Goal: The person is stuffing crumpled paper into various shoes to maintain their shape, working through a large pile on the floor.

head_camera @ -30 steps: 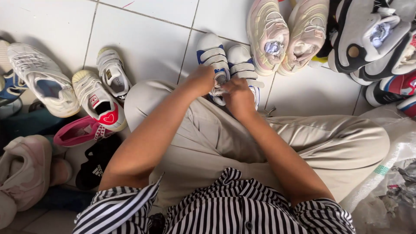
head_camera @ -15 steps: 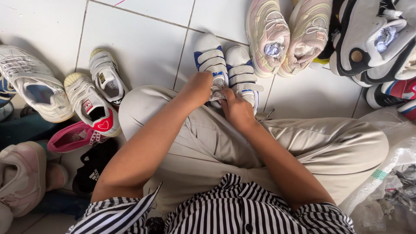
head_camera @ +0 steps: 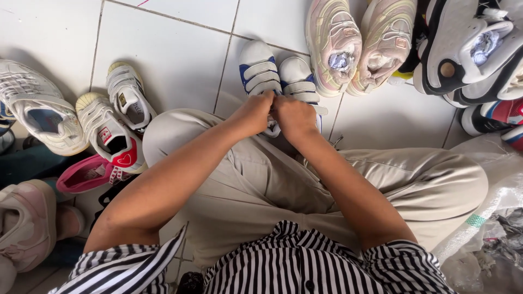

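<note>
Hands meet at the heel end of a pair of small white strap shoes [head_camera: 278, 76] with blue trim, which stands on the white tiled floor [head_camera: 169, 51] toward its far edge, toes pointing away from the person. The left hand [head_camera: 253, 113] has its fingers curled in against the rear of the left shoe of the pair; the right hand [head_camera: 294, 115] is clenched just beside it at the rear of the right shoe. What the fingertips pinch cannot be told, as the knuckles hide them.

Judged procedure for the step in hand: work appears to centre on joining or fastening the two heels.
- Keep both shoes side by side, soles flat on the tiles.
- Keep the heels level and touching before tightening.
- Brace the wrists against the beige trousers [head_camera: 272, 179].

Adjacent stock: pale pink trainers [head_camera: 359, 43] at the far edge; white trainers with a red heart patch [head_camera: 111, 122] toward the left edge. Keep the pair apart from both.
</note>
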